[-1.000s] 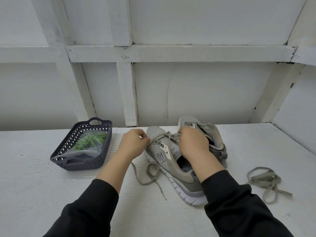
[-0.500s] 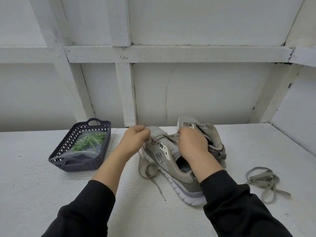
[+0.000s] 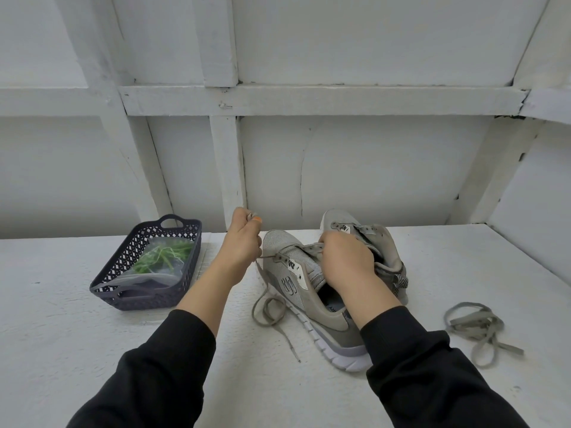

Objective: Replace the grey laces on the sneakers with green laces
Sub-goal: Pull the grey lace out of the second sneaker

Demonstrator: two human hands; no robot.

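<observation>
Lace (image 3: 263, 278) between fingers (image 3: 247, 216) of left hand (image 3: 243, 246)

Grey lace (image 3: 263, 278) in left hand (image 3: 244, 242) (pinched)

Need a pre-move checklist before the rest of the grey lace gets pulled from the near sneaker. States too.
1. Left hand grips grey lace: ok.
2. Right hand holds near sneaker steady: ok.
3. Lace clear of all eyelets: not ok, front eyelet threaded.
4. Loose tail knot-free: cannot tell, it loops on the table.
5. Far sneaker unlaced, removed lace lying aside: ok.
6. Green laces within reach, bagged in basket: ok.
</observation>
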